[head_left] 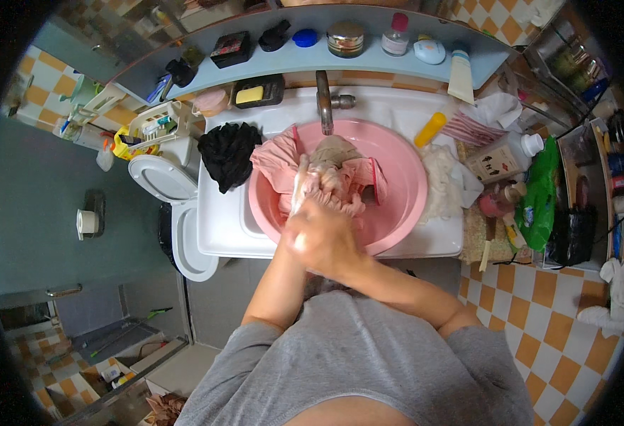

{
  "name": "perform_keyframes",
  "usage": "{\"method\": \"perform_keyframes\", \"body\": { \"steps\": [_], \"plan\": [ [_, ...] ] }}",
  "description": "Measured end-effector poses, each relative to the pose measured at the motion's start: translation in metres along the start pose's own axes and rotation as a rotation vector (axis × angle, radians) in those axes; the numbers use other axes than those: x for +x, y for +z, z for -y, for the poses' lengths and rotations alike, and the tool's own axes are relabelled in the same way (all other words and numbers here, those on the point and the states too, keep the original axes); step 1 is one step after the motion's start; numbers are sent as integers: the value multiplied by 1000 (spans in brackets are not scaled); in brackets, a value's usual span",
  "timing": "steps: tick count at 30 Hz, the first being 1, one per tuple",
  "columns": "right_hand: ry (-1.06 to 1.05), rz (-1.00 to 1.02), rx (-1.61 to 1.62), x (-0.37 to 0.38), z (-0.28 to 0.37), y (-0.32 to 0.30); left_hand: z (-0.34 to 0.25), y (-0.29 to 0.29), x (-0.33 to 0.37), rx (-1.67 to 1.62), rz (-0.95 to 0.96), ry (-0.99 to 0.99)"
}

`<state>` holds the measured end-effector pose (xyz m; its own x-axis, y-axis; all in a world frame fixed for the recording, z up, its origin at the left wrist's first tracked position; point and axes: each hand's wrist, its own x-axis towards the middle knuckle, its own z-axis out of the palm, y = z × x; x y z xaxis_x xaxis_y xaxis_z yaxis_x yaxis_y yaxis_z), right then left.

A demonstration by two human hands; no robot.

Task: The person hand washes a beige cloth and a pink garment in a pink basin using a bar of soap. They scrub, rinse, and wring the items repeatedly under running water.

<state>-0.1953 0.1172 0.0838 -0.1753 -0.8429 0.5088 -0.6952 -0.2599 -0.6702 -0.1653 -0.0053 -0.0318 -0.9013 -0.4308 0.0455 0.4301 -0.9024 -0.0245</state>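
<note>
**Hand Position and Contents of Pink Basin**

The white table [225, 227] carried the washing equipment, with a pale blue shelf [283, 62] behind it. The round pink basin [399, 188] sat on the table below the faucet [324, 99]. A pink garment [275, 160] occupied the basin's left and middle portions, partly draped over the upper-left rim; a beige cloth [337, 151] lay against it. A bunched black cloth [228, 157] rested on the table, left of the basin. A cream cloth [439, 186] lay to the right.

Both hands were over the basin. The right hand [331, 238], blurred, crossed the left wrist with its fingers curled; its grip could not be determined. The left hand [319, 179], coated with foam, touched the pink garment; its degree of opening could not be determined.

A yellow bottle [431, 129] stood near the basin's upper-right rim. A yellow soap bar [250, 94] occupied the black dish [275, 86].
</note>
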Motion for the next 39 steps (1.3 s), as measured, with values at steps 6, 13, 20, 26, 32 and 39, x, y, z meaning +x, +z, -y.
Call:
{"method": "perform_keyframes", "body": {
  "steps": [6, 13, 20, 26, 32, 39],
  "plan": [
    [366, 1, -384, 42, -50, 2, 53, 56, 9, 300, -554, 165],
    [476, -42, -305, 42, -93, 2, 76, 1, 26, -120, 17, 389],
    [133, -20, -366, 22, -31, -4, 31, 29, -3, 176, -323, -11],
    [308, -89, -269, 31, -72, -19, 57, 72, -3, 214, -497, 137],
    [553, -85, 267, 15, -135, -41, 27, 36, -6, -69, -147, -122],
    [830, -601, 865, 74, -130, -101, 31, 73, -8, 355, -438, -364]
  ]
}}
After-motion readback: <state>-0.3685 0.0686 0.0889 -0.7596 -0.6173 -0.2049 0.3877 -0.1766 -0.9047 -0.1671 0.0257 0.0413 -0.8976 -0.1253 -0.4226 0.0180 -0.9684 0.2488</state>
